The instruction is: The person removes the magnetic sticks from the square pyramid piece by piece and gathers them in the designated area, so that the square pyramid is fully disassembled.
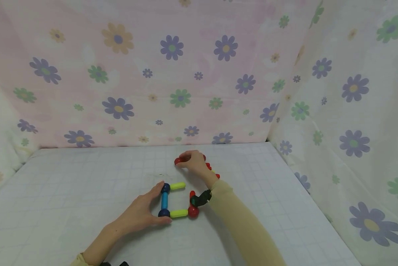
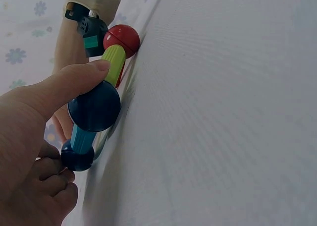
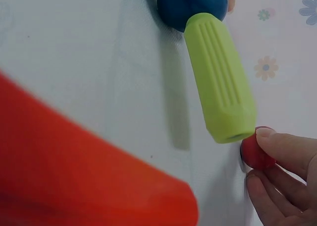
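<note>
Toy frame [image 1: 179,213] on the table [image 1: 69,184], balls at three corners and the far right one open, and the left hand [image 1: 137,210] braces the blue rod's [image 1: 164,201] side between thumb and fingers while the right hand [image 1: 195,164] pinches a red ball [image 1: 178,161] just beyond! This looks like the pickup of a corner piece. The next move, I'd judge, calls for lining that ball up with the free ends of the far yellow rod [image 1: 177,186] and the red rod [image 1: 192,193], frame held steady.
</note>
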Tool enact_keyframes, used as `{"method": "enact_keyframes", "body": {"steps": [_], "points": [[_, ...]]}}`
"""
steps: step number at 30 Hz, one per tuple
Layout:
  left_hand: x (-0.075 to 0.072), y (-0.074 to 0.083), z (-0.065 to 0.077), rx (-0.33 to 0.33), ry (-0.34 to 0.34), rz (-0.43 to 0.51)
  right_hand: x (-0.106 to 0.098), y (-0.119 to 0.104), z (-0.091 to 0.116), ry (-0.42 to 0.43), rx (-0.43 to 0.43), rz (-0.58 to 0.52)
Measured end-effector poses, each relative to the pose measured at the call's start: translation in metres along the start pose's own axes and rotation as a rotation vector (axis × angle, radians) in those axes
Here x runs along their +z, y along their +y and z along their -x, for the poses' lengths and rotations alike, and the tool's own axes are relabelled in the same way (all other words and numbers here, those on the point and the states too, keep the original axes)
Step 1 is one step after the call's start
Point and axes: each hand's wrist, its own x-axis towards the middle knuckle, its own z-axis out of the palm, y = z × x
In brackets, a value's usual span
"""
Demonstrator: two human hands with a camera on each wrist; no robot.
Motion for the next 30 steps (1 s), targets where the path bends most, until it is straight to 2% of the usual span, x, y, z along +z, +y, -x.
{"method": "enact_keyframes", "body": {"steps": [18,24,30], "points": [[0.001,0.000,0.000,-0.007,0.003,-0.004,-0.008,0.000,0.005,-0.007,-0.027,0.004],[0.002,0.001,-0.001,-0.017,0.004,-0.002,-0.019,0.000,0.020,0.003,-0.044,-0.013],[0.000,0.001,-0.001,-0.019,0.006,-0.016,-0.030,0.002,0.047,-0.028,-0.074,-0.004]]}}
